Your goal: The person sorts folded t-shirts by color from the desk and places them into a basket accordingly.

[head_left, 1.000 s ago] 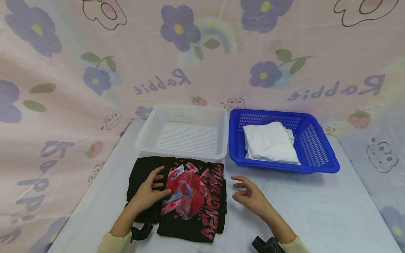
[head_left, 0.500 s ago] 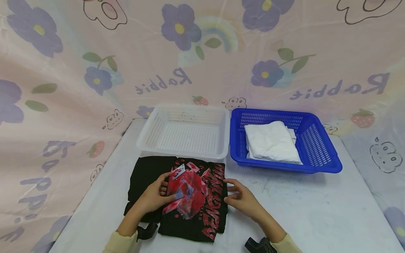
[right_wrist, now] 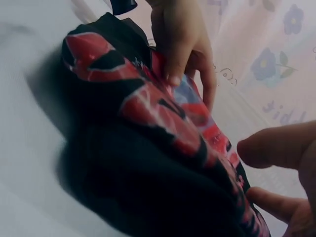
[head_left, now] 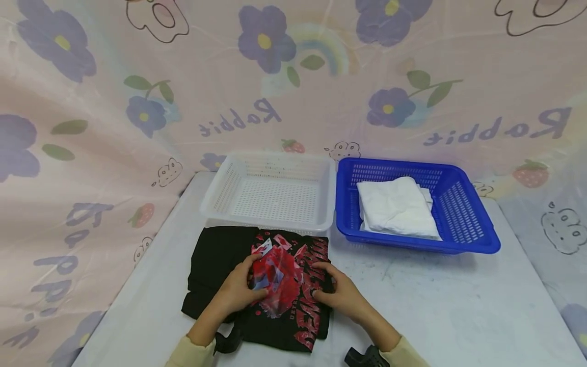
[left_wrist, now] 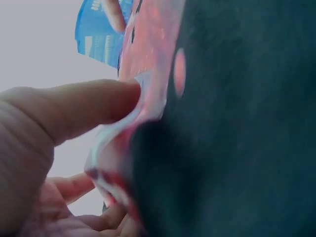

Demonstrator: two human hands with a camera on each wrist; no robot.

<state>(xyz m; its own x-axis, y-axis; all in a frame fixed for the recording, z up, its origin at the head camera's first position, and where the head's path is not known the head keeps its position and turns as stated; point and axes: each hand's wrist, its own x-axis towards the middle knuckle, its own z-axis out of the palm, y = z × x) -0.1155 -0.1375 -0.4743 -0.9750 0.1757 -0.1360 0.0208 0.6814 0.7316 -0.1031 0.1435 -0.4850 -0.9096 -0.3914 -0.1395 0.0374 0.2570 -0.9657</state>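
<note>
A folded black T-shirt (head_left: 279, 326) with a red graphic print and lettering lies on the table in front of me. My left hand (head_left: 238, 290) pinches a fold at the left side of the print; in the left wrist view its thumb (left_wrist: 98, 101) presses on top while the other fingers go round beneath. At the shirt's right edge, my right hand (head_left: 344, 295) holds the cloth, thumb and forefinger over the lettering, remaining fingers hidden in the head view. The right wrist view has the right thumb (right_wrist: 271, 145) close to the print.
Behind the shirt stands a white perforated plastic basket (head_left: 270, 224). To its right is a blue basket (head_left: 412, 245) holding folded white cloth (head_left: 399, 206). A printed curtain (head_left: 293, 102) rises behind the white table (head_left: 412, 306).
Both hands have moved inward onto the T-shirt. The left has slid right to the print's edge; the right has come left from the bare table onto the shirt's right edge.
</note>
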